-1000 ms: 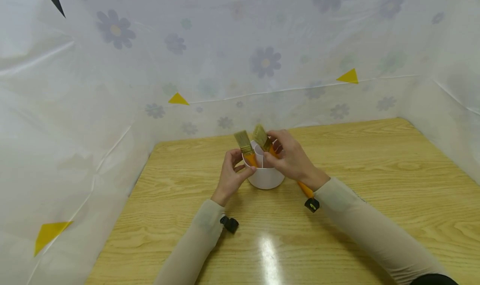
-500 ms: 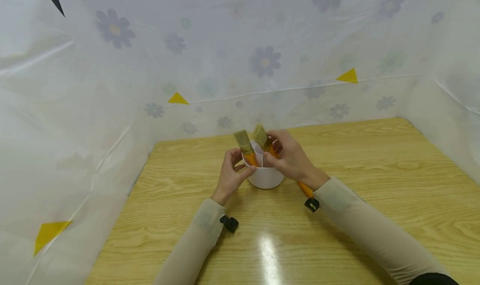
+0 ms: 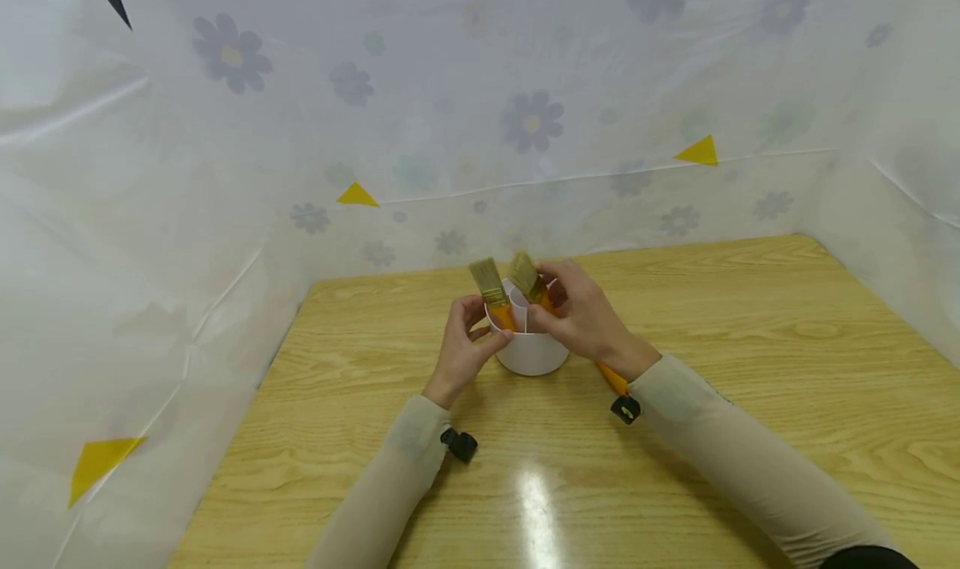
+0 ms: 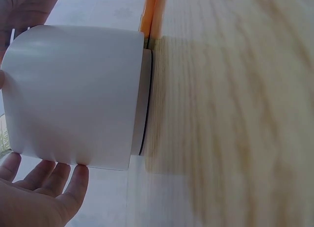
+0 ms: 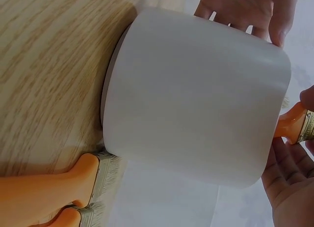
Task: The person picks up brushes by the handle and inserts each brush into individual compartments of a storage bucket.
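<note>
A white round divided holder stands on the table. A paintbrush with pale bristles and an orange handle leans in its left part, bristles up. My left hand grips the holder's left side; in the left wrist view the fingertips lie against its outer wall, and the thumb is at the rim. With thumb and fingers my right hand holds a second paintbrush over the right part of the holder. In the right wrist view that brush's orange handle passes behind the rim; its lower end is hidden.
On the table, right of the holder, lie two more brushes with orange handles, mostly hidden by my right arm in the head view. White flower-print sheeting hangs behind the table and at both sides.
The right-hand paintbrush has tilted very slightly to the right. Both hands and the holder stay in place, apart from a small shift of the head view.
</note>
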Demonstrator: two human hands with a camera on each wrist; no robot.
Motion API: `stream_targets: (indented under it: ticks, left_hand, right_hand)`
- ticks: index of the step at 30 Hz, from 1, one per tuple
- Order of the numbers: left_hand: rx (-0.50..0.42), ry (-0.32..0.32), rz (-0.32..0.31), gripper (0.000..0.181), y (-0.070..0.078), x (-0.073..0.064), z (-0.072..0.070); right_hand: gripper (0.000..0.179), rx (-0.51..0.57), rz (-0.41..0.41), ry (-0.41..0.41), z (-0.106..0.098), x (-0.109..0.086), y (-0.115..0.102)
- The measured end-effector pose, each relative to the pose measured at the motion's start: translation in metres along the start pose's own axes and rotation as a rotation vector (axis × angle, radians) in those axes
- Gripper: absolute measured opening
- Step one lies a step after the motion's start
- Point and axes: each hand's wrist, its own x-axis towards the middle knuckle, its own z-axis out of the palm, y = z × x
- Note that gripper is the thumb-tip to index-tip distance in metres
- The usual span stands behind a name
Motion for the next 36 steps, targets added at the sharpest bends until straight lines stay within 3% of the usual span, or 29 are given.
stream_targets:
  ticks: [36]
  left_hand:
    - [-0.012, -0.002, 0.021, 0.063, -0.0008, 0.0005, 0.0007]
  right_hand:
    - [0.052, -0.002, -0.016, -0.007, 0.0003, -0.0075, 0.0008]
